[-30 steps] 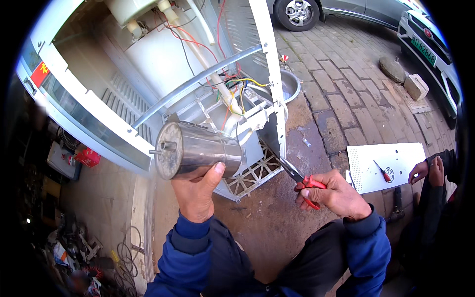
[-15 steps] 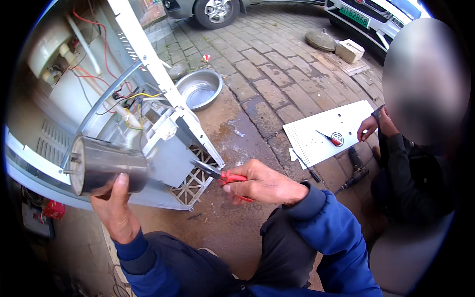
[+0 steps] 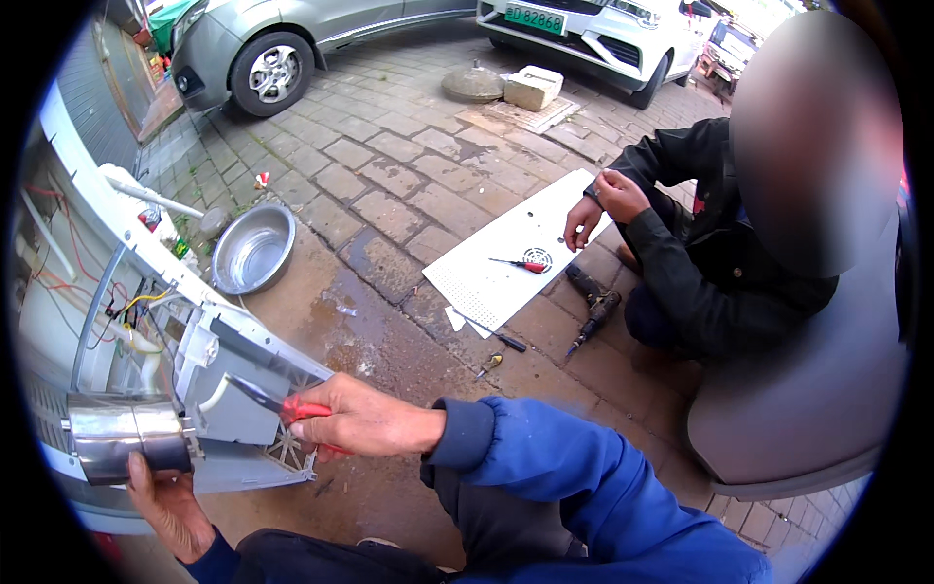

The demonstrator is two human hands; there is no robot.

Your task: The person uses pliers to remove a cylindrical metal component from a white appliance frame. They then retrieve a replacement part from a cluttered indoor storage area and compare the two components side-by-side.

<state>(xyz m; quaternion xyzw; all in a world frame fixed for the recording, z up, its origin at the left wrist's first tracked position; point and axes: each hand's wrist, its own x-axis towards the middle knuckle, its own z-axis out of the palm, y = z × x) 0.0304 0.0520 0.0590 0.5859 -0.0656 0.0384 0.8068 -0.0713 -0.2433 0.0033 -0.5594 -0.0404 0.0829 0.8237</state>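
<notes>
Steel canister (image 3: pixel 131 440): lower in view than half a second ago, its side now facing the camera where a round end showed before; the view has swung right, bringing in more of the co-worker (image 3: pixel 671 268).
Left hand (image 3: pixel 170 508): gripping the canister from below, thumb on its side, in front of the opened white cabinet (image 3: pixel 88 185).
Right hand (image 3: pixel 355 414): closed around red-handled pliers (image 3: pixel 300 408), their nose pointing left toward the canister.
Cabinet wiring (image 3: pixel 146 298): red, yellow and dark strands beside pale pipes.
Licence plate (image 3: pixel 535 19): green, with a row of dark characters, on the white car (image 3: pixel 593 34); a grey car (image 3: pixel 360 24) stands to its left.
Perforated white panel (image 3: pixel 467 277): flat on the paving (image 3: pixel 389 151), bearing a red-handled screwdriver (image 3: pixel 534 267); a power drill (image 3: pixel 595 300) lies just beside.
Metal basin (image 3: pixel 255 248): on the ground, next to the cabinet.
Canister surface: shiny, with a seam around it; no writing can be made out.
</notes>
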